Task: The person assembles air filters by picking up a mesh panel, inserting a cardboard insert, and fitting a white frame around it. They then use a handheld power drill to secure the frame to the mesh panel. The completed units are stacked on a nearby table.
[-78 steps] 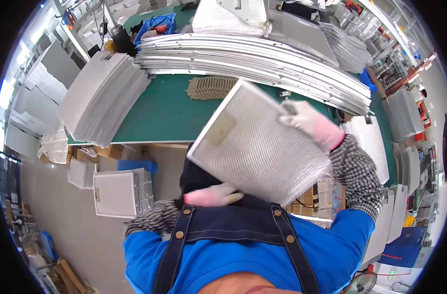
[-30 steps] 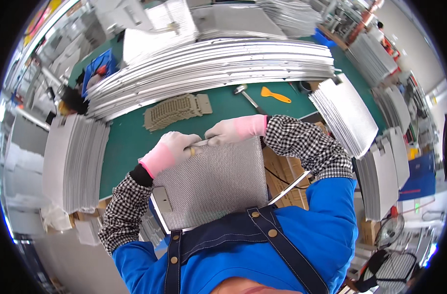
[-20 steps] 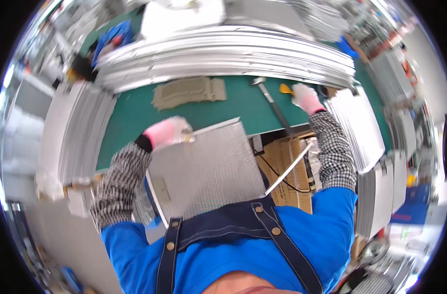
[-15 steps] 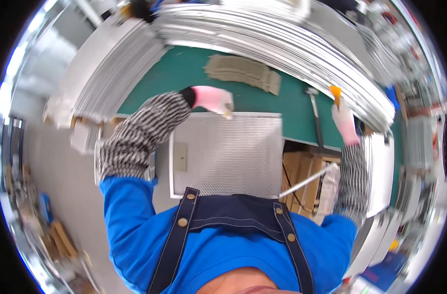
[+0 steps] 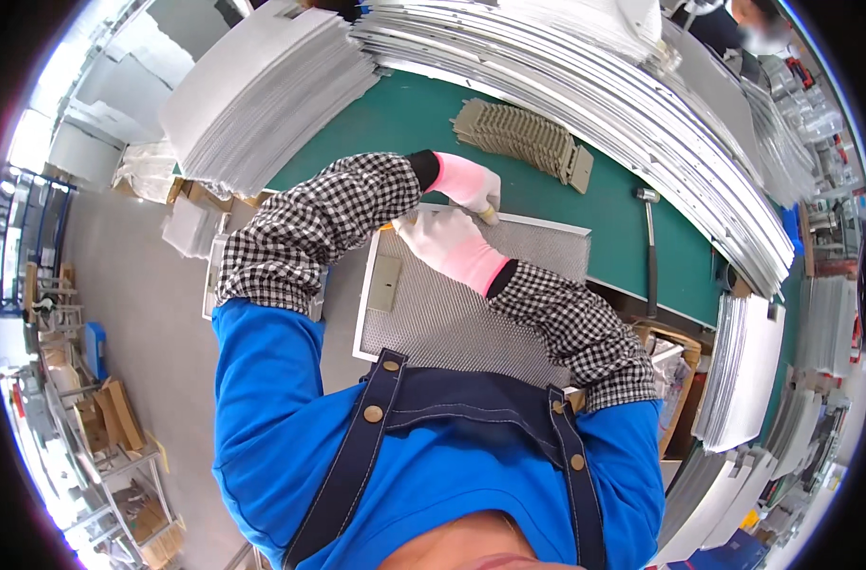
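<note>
A framed metal mesh panel point(image 5: 480, 294) lies in front of me, partly over the green bench's near edge. A small beige plate point(image 5: 385, 283) rests on its left part. My left hand point(image 5: 468, 183), in a white and pink glove, is closed at the panel's far edge, its fingertips pointing down onto the frame. What it may pinch is hidden. My right hand point(image 5: 447, 245), gloved alike, reaches across the mesh to the panel's far left corner. It is closed on a small orange-yellow object point(image 5: 387, 226), mostly covered by the fingers.
A hammer point(image 5: 650, 249) lies on the green bench point(image 5: 399, 119) to the right. Beyond the panel sits a row of beige plates point(image 5: 523, 142). Stacked white panels point(image 5: 271, 95) stand at the far left, long metal frames point(image 5: 585, 90) along the back. Cardboard boxes point(image 5: 675, 366) are below at right.
My right hand has swung left from beside the hammer to the panel's far left corner, carrying the orange-yellow object. The left hand stays at the panel's far edge. The whole view has shifted.
</note>
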Tool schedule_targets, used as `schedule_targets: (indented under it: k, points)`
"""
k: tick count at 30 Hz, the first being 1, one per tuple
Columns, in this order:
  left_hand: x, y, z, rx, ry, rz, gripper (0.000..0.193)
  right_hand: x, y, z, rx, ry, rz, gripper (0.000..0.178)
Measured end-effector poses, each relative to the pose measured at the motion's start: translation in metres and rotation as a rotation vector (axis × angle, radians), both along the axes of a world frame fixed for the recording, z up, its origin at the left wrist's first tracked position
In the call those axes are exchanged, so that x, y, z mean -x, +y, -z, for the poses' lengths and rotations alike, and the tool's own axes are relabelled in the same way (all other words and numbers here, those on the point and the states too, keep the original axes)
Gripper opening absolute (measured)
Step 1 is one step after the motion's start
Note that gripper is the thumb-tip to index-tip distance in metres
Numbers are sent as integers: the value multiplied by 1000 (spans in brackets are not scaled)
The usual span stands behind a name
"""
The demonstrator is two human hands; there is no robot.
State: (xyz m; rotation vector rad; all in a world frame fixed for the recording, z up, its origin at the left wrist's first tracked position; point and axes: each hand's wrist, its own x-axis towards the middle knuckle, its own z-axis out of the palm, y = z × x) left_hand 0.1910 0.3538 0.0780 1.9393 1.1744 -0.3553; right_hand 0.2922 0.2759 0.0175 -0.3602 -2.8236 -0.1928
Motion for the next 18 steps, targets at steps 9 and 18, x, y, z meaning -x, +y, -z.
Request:
schedule_targets:
  k: [9,18]
  points:
    - [-10,-5,-3,-162,26,-8,49,-169,22,-52,193,-386,405,50]
    - [-3,-54,-38,-378,-85,-111,37,-408,112,-41,180,-240,1211,44]
